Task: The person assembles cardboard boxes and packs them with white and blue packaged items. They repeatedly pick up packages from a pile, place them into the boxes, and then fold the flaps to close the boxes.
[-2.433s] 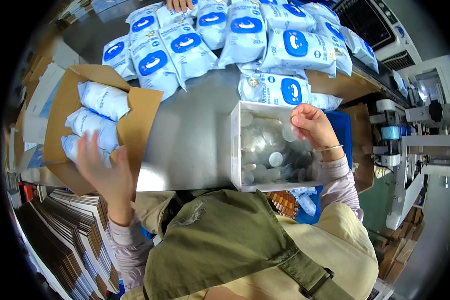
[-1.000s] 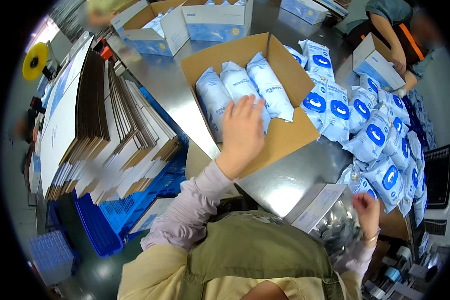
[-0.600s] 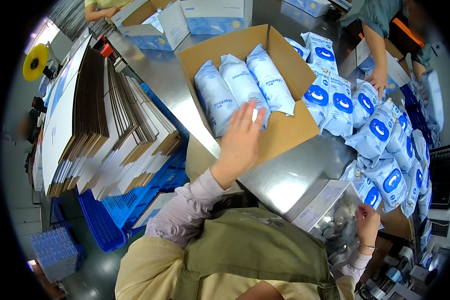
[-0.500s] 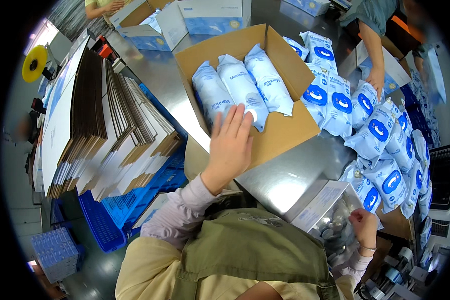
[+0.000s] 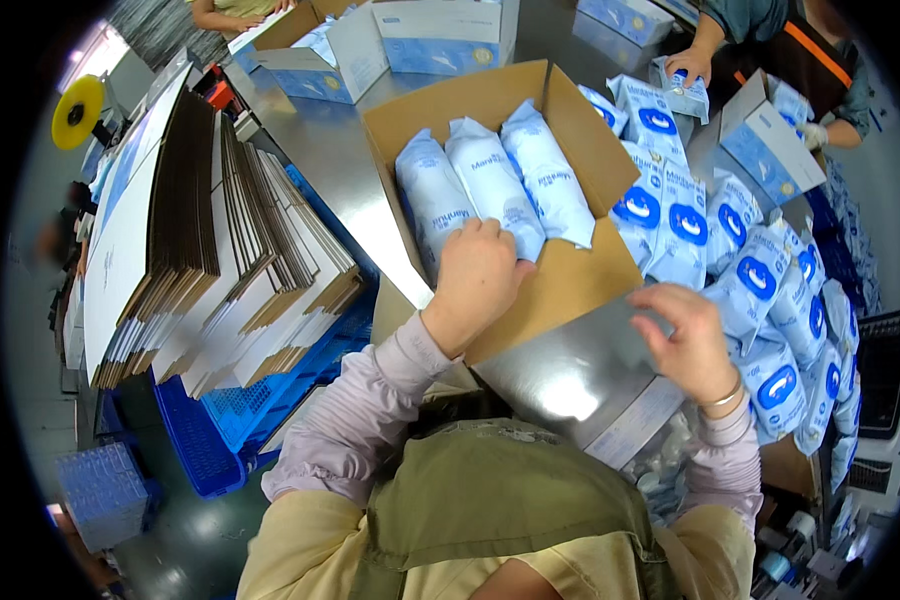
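Observation:
An open brown-lined carton (image 5: 560,300) stands tilted before me with three pale blue wipes packs (image 5: 490,180) lying side by side in it. My left hand (image 5: 478,275) rests over the near ends of the left and middle packs, its fingers bent and its thumb apart; its fingertips are partly hidden. Over the table, between the carton and a heap of wipes packs (image 5: 755,275), hangs my right hand (image 5: 688,340), thumb and forefinger apart with nothing seen between them. Below my right wrist sits a white box (image 5: 635,425) of small clear-looking pieces, partly covered by my forearm.
Flattened cartons (image 5: 185,270) stand stacked on blue crates (image 5: 205,440) at left. Other printed cartons (image 5: 440,50) stand at the back. At the far right, another person's hand (image 5: 692,65) holds a wipes pack, and a gloved hand (image 5: 813,135) touches a small carton (image 5: 765,150).
My right hand has come up out of the white box toward the carton. My left hand has shifted slightly and bent its fingers. The other person's hand has moved back with a pack.

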Tool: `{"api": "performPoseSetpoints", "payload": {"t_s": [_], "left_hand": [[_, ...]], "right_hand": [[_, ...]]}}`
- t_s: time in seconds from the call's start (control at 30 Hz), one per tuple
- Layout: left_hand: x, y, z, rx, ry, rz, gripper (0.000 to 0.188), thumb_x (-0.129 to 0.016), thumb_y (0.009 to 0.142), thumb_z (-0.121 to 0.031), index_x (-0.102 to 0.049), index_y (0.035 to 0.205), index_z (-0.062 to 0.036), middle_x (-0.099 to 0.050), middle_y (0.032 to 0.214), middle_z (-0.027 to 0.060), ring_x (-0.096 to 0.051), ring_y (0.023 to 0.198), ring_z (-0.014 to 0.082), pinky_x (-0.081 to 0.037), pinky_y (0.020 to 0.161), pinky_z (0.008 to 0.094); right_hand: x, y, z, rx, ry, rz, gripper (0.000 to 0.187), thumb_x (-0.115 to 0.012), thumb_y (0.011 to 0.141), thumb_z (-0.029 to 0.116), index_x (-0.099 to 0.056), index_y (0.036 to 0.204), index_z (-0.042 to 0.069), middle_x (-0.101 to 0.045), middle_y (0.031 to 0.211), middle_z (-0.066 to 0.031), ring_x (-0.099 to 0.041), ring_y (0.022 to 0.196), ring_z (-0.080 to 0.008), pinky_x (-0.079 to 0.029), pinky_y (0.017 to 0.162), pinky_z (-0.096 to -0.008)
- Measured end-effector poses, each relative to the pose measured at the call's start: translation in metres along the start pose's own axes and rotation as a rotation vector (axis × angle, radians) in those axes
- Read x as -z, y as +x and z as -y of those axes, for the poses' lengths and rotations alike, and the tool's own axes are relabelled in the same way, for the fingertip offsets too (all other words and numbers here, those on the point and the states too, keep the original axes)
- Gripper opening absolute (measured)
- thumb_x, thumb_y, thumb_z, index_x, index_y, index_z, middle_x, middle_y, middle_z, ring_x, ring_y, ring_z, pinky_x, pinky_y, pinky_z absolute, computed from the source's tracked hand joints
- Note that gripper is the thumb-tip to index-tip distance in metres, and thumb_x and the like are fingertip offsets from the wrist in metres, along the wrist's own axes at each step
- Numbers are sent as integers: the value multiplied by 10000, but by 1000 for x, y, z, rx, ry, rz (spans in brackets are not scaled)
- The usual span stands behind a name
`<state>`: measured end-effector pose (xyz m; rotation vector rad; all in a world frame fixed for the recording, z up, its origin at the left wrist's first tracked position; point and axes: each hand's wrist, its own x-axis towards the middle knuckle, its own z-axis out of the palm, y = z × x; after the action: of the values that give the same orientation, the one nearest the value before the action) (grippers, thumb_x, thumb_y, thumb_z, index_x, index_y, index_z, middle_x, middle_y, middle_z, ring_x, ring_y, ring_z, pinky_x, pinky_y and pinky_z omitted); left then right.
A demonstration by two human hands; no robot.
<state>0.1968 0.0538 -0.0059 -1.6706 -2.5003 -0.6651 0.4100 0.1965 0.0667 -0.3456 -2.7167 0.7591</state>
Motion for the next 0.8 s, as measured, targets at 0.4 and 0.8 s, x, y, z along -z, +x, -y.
{"api": "performPoseSetpoints", "payload": {"t_s": [0.4,0.8], "left_hand": [[-11,-47,-125,-677,-618,-213,317,-701,722,-262,-610,930,-40,-532,811,45,-545,745,211,-454,628,327],[-170,34,54,-296,105,-104,431,-552,842,-301,-576,1199,-61,-576,1178,187,-540,1094,362,-412,938,455]], "right_hand": [[0,-116,9,-747,1186,-93,199,-534,899,43,-615,1048,-61,-669,905,-115,-638,772,-149,-507,700,-248],[10,-288,5,-1026,6,132,350,-701,673,97,-667,1012,16,-654,1044,-199,-616,993,-378,-491,850,-390]]}}
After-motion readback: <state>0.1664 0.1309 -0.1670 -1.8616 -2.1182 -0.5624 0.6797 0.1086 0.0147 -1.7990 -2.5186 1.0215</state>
